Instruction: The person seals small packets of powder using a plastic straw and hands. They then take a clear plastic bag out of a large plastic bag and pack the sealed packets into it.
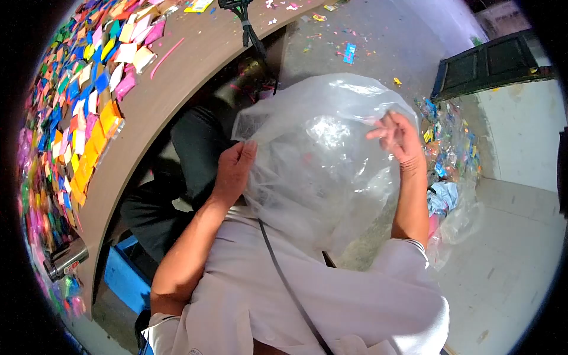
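A large clear plastic bag [331,177] spreads in front of my torso and over my lap, puffed out and wrinkled. My left hand [235,165] pinches its left edge, with the thumb on top. At the bag's upper right side, my right hand [397,137] is raised with its fingers bent and apart. The film lies around and behind these fingers, which are slightly blurred; no firm grip shows there.
A curved brown table [171,77] on the left bears a heap of small colourful packets [89,112]. Beneath it stands a blue bin [127,275]. Plastic bags with packets [452,148] lie on the right floor, near a dark wooden panel [488,62]. Scraps litter the far floor.
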### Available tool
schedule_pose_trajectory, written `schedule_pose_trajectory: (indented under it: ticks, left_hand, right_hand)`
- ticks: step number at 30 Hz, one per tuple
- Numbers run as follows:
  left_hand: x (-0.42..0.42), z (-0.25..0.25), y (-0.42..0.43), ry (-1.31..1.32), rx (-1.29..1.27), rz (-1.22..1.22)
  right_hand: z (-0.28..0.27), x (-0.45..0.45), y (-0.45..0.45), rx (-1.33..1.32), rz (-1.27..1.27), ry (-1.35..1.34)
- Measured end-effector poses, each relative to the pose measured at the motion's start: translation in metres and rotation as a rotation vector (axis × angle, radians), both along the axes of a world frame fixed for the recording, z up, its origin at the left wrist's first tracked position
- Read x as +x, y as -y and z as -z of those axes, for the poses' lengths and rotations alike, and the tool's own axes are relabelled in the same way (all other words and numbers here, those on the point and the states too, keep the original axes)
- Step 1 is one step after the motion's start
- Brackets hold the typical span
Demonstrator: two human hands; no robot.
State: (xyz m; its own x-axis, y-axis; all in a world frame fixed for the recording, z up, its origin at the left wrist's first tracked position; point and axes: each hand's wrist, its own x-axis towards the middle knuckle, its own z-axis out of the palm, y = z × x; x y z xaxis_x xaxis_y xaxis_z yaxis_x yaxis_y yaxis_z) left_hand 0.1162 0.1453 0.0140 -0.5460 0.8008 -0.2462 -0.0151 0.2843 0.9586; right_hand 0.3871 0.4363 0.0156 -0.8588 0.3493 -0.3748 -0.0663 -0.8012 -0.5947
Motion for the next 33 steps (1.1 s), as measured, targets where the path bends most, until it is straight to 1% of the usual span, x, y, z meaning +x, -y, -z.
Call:
schedule_pose_trajectory:
  ticks: [1, 3, 4, 5, 7, 8, 10, 11, 12, 14, 16, 17, 18, 20, 21, 23, 25, 26, 27, 28, 29, 30, 32, 33]
  left_hand:
    - [0.0, 0.002, 0.0, 0.003, 0.007, 0.004]
    - [-0.001, 0.007, 0.001, -0.012, -0.016, 0.014]
    - [-0.001, 0.008, -0.001, -0.027, -0.032, 0.017]
    - [0.001, 0.007, -0.003, -0.029, -0.033, 0.023]
    - [0.005, 0.005, -0.004, -0.057, -0.042, -0.012]
    - [0.004, 0.006, -0.004, -0.062, -0.046, -0.009]
    - [0.004, 0.009, -0.001, -0.103, -0.004, 0.035]
    - [0.006, 0.007, 0.0, -0.102, -0.01, 0.045]
    - [0.008, 0.004, -0.001, -0.138, -0.037, 0.051]
    - [0.009, 0.002, -0.005, -0.182, -0.06, 0.05]
    - [0.009, 0.001, -0.004, -0.125, -0.054, 0.04]
    - [0.008, 0.001, -0.003, -0.125, -0.056, 0.038]
    - [0.006, 0.0, -0.003, -0.139, -0.052, 0.03]
    - [0.004, 0.001, -0.002, -0.152, -0.045, 0.029]
    - [0.003, 0.002, -0.002, -0.136, -0.069, 0.026]
    - [0.003, 0.002, -0.001, -0.122, -0.092, 0.023]
    - [0.004, -0.001, -0.002, -0.163, -0.091, 0.029]
    - [0.004, -0.002, -0.003, -0.163, -0.092, 0.029]
    - [0.004, -0.003, -0.003, -0.164, -0.071, 0.028]
    - [0.005, -0.003, -0.003, -0.166, -0.051, 0.029]
    - [0.006, -0.002, -0.003, -0.165, -0.053, 0.034]
    - [0.006, 0.0, -0.002, -0.138, -0.05, 0.034]
    - [0.006, -0.001, -0.003, -0.113, -0.044, 0.031]
    - [0.006, -0.003, -0.003, -0.099, -0.052, 0.032]
  right_hand:
    - [0.0, -0.011, 0.015, -0.005, 0.002, -0.001]
    - [0.0, -0.047, 0.056, 0.52, -0.036, 0.341]
    - [0.026, -0.058, 0.067, 0.713, -0.124, 0.369]
    - [0.071, -0.068, 0.08, 0.905, -0.213, 0.394]
    - [0.134, -0.096, 0.126, 1.146, -0.418, 0.53]
    - [0.144, -0.108, 0.151, 1.129, -0.442, 0.495]
    - [0.197, -0.124, 0.178, 1.244, -0.704, 0.459]
    - [0.204, -0.131, 0.184, 1.235, -0.697, 0.462]
    - [0.209, -0.14, 0.182, 1.265, -0.931, 0.532]
    - [0.223, -0.151, 0.17, 1.294, -1.168, 0.593]
    - [0.235, -0.155, 0.168, 1.216, -0.922, 0.711]
    - [0.241, -0.154, 0.169, 1.165, -0.81, 0.661]
    - [0.23, -0.151, 0.171, 1.162, -0.811, 0.662]
    - [0.173, -0.143, 0.17, 1.279, -0.749, 0.622]
    - [0.148, -0.136, 0.169, 1.279, -0.747, 0.624]
    - [0.105, -0.116, 0.163, 1.4, -0.592, 0.45]
    - [0.088, -0.094, 0.143, 1.132, -0.26, 0.495]
    - [0.097, -0.079, 0.129, 0.983, 0.098, 0.336]
    - [0.085, -0.072, 0.11, 1.14, 0.261, 0.56]
    - [0.089, -0.057, 0.089, 1.068, 0.333, 0.726]
    - [0.069, -0.052, 0.074, 1.19, 0.287, 0.904]
    - [0.08, -0.046, 0.057, 1.188, 0.289, 0.907]
    - [0.13, -0.035, 0.021, 1.433, -0.263, 1.313]
    - [0.164, -0.025, 0.007, 1.435, -0.264, 1.307]
